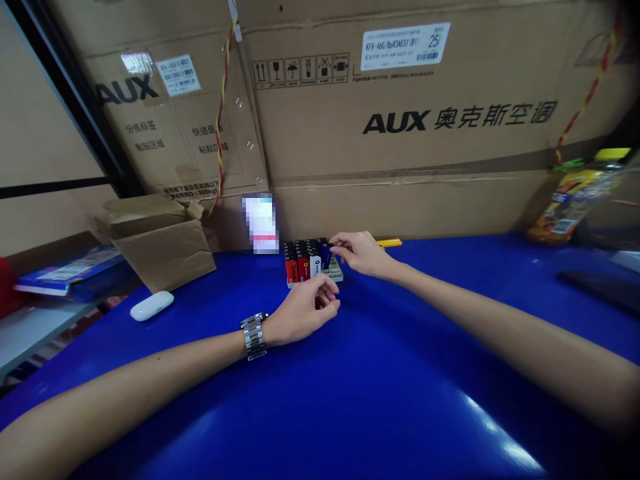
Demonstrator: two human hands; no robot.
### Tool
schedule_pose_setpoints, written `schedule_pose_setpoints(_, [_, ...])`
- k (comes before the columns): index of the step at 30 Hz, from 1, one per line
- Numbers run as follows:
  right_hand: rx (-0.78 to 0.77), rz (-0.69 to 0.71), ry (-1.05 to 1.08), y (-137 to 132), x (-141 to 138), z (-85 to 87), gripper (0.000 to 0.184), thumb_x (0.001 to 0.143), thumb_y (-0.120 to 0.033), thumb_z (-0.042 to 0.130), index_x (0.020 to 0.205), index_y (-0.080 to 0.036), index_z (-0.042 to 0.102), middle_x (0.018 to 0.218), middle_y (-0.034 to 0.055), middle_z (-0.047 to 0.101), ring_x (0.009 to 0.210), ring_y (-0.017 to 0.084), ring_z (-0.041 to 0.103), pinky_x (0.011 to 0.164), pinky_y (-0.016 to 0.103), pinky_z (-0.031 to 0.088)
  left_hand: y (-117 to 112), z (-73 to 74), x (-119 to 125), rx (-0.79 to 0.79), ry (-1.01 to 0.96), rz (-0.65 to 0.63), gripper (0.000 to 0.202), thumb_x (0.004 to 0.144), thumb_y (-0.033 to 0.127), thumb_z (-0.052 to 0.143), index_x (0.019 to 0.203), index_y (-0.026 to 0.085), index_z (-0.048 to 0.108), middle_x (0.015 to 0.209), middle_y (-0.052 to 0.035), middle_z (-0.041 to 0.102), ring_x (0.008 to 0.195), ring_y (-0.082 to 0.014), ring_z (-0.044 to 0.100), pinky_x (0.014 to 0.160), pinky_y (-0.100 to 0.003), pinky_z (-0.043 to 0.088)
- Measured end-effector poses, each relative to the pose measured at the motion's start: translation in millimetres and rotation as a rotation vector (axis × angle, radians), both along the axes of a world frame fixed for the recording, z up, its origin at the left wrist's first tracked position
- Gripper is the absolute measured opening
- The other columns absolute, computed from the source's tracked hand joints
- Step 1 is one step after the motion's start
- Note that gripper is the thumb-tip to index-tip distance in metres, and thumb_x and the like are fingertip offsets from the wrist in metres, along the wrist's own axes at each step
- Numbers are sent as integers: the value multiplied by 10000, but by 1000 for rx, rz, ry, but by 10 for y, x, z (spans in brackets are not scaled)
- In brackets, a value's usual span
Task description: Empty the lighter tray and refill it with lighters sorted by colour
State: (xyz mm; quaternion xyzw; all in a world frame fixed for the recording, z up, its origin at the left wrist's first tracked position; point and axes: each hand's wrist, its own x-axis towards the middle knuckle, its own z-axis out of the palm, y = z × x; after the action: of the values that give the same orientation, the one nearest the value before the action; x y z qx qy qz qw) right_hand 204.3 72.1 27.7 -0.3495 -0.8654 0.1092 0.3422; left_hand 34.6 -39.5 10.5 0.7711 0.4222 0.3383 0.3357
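Observation:
Rows of lighters (299,257) with black tops and red, white and dark blue bodies stand upright in a pale tray (334,272), whose right side shows bare slots. My right hand (364,255) is at the tray's right end, thumb and fingers pinched on the top of a dark blue lighter (325,257), which tilts slightly. Just in front of the tray, my left hand (304,310) hovers or rests, fingers loosely curled with a gap to the thumb. Nothing shows in it. A metal watch (254,336) is on that wrist.
A lit phone (261,223) leans on large cardboard boxes (400,153) behind the blue table (380,400). An opened small carton (165,250) and white earbud case (152,306) lie left. A yellow pen-like object (391,243) lies behind my right hand; a bottle (575,200) stands far right.

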Motion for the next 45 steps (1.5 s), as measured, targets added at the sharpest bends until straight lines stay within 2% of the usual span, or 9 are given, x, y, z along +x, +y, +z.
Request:
schedule_pose_setpoints(6, [51,13,-101,23,11,71,182,851,-309,585,834,-147,665,715,46,681,636,148,599,632,266,425,-9,4,-1,12,5,-6,100,798,176,559,889,154,526,783,-2,580,671,-105,547,646,-258,465])
schedule_pose_setpoints(13, [196,18,-126,-94,30,0,470,905,-364,485,1304,-115,497,935,99,648,760,171,584,703,296,441,-8,-4,2,14,11,-8,103,790,170,559,884,155,521,783,-5,582,665,-105,547,636,-255,461])
schedule_pose_setpoints(22, [161,8,-278,-119,83,34,552,926,-421,413,1399,-138,424,928,105,653,757,181,581,705,305,430,-22,20,10,24,23,-13,102,789,164,557,885,155,526,790,-6,579,663,-104,536,631,-253,458])
schedule_pose_setpoints(25, [159,-70,-341,-135,205,167,482,904,-388,431,1317,-152,508,965,105,661,807,194,595,715,301,426,-20,22,8,15,20,-10,102,790,165,557,886,156,527,786,-8,582,671,-109,547,634,-256,461])
schedule_pose_setpoints(27, [124,-141,-473,-158,341,274,369,855,-357,480,1149,-185,621,1009,102,661,858,217,603,714,304,419,-14,21,5,11,18,-5,100,793,167,557,889,159,529,787,-8,586,679,-112,554,638,-257,464])
schedule_pose_setpoints(32, [-119,-216,-791,-220,754,442,289,717,-346,565,964,-212,634,971,73,673,814,241,620,628,310,392,-9,13,-2,3,21,1,94,802,169,549,894,160,530,773,-6,587,667,-110,553,639,-259,466])
schedule_pose_setpoints(36, [-233,-329,-932,-291,923,420,376,640,-364,620,982,-213,582,914,77,643,767,245,612,572,306,378,-14,16,0,9,35,0,94,811,178,536,904,162,530,768,-6,589,667,-112,560,640,-264,466])
schedule_pose_setpoints(42, [-185,-436,-1013,-459,830,341,162,694,-310,643,790,-188,595,912,141,640,811,316,627,558,354,387,-28,39,-1,6,46,-4,84,818,182,521,901,166,525,761,-4,585,659,-115,564,632,-268,466])
schedule_pose_setpoints(45, [-136,-458,-917,-501,791,294,161,644,-279,705,689,-179,587,842,151,642,777,354,638,562,388,408,-28,38,-6,19,46,-10,76,823,184,520,897,167,526,767,-6,588,667,-118,568,632,-267,466])
